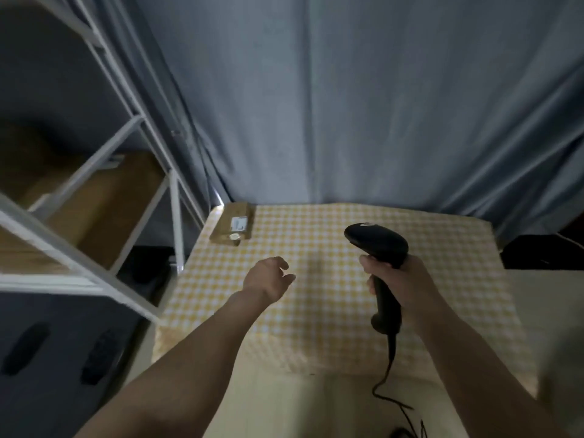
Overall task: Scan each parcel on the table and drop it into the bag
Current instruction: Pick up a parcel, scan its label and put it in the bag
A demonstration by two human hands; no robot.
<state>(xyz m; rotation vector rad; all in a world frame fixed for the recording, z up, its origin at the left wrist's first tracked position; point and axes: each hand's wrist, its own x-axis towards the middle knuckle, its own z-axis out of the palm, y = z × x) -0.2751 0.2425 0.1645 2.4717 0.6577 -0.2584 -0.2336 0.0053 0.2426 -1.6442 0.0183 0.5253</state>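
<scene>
One brown cardboard parcel (233,223) with a white label lies at the far left corner of the table (442,248), which is covered by a yellow checked cloth. My right hand (399,284) grips the handle of a black barcode scanner (377,245), its head raised over the middle of the table and its cable trailing toward me. My left hand (271,277) hovers over the cloth with relaxed fingers, holding nothing, well short of the parcel. No bag is in view.
A white metal shelf frame (94,172) with cardboard boxes (104,200) stands to the left of the table. A grey-blue curtain (347,105) hangs behind it. Dark items (101,355) lie on the floor at lower left, and a dark object (543,252) sits at the right edge.
</scene>
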